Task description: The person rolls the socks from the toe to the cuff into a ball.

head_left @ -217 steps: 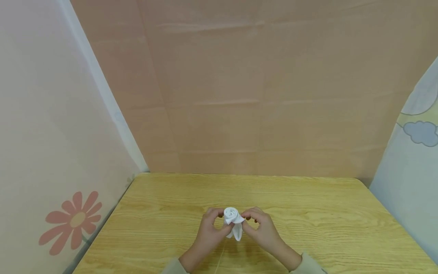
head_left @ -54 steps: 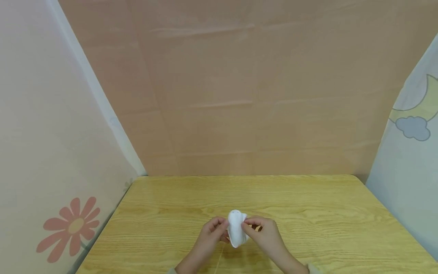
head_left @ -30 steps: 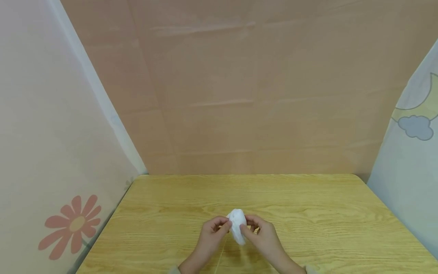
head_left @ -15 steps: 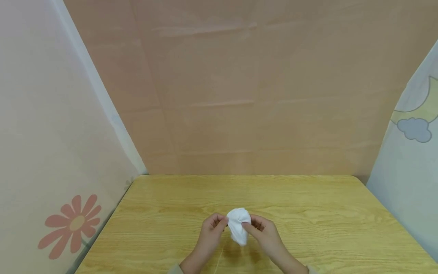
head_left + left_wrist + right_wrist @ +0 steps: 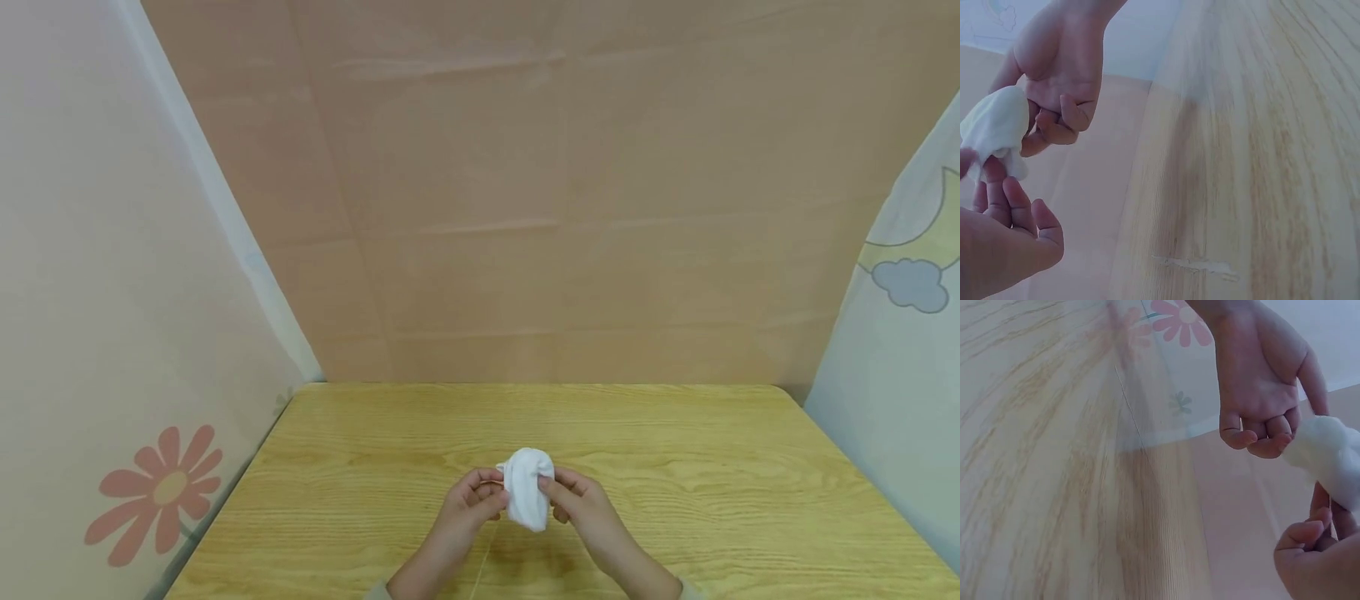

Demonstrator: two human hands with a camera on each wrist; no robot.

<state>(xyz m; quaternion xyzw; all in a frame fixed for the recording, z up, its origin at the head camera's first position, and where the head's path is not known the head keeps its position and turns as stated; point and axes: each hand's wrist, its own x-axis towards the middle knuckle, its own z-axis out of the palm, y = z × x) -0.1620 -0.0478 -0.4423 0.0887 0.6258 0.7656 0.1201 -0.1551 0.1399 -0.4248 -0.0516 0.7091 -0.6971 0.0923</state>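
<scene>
A small bundle of rolled white cloth (image 5: 528, 498), soft and rounded at the top, is held up between both hands over the table's near middle. My left hand (image 5: 467, 510) pinches its left edge with thumb and fingertips, where a small corner of cloth sticks out. On the other side my right hand (image 5: 591, 510) grips the upper right edge, thumb in front and fingers behind. Fingers of the left hand (image 5: 1013, 240) reach under a fold of the cloth (image 5: 999, 115) in the left wrist view. In the right wrist view the cloth (image 5: 1329, 453) hides some fingertips.
The wood-grain table (image 5: 675, 442) spreads beneath the hands, with a thin pale line on its surface near the left forearm. A tan sheet (image 5: 480, 208) hangs behind it. Pale printed sheets flank it, with a pink flower (image 5: 167, 490) left and a blue cloud (image 5: 911, 283) right.
Earlier the cloth's spiral roll faced up with a flap hanging below. It has since been turned and reshaped in the hands, and now shows a smooth face. Both hands keep hold near the same spot.
</scene>
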